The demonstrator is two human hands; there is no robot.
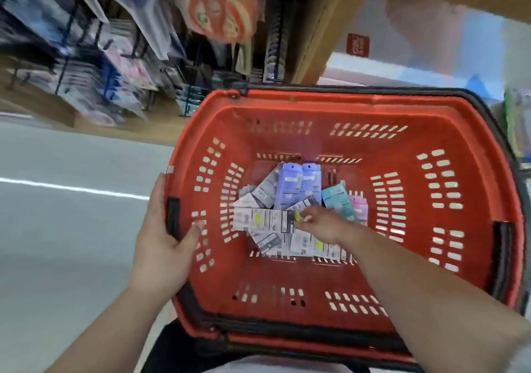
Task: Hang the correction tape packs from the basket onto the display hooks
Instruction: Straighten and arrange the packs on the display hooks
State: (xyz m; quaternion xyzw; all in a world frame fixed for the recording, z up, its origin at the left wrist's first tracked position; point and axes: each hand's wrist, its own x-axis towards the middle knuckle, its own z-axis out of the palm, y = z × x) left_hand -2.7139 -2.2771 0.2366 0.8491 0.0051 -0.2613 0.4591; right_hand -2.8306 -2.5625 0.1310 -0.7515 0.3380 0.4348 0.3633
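Right now the picking-up step is in hand. The left hand (163,237) grips the left rim of the red basket (359,102), thumb inside the wall and the other fingers outside, steadying it. The right hand (321,226) reaches down to the bottom, its fingers (306,218) bent onto the end of a white pack (267,220), apparently pinching it, though blur makes the grip hard to judge. That pack lies on top of a loose heap of correction tape packs (291,186), purple, teal, pink and white, all lying in the basket.

Next, I judge, the pack has to be lifted clear of the heap without dragging its neighbours, then turned so its hanging hole meets one of the display hooks (133,52), which show blurred at upper left, well apart from the basket.
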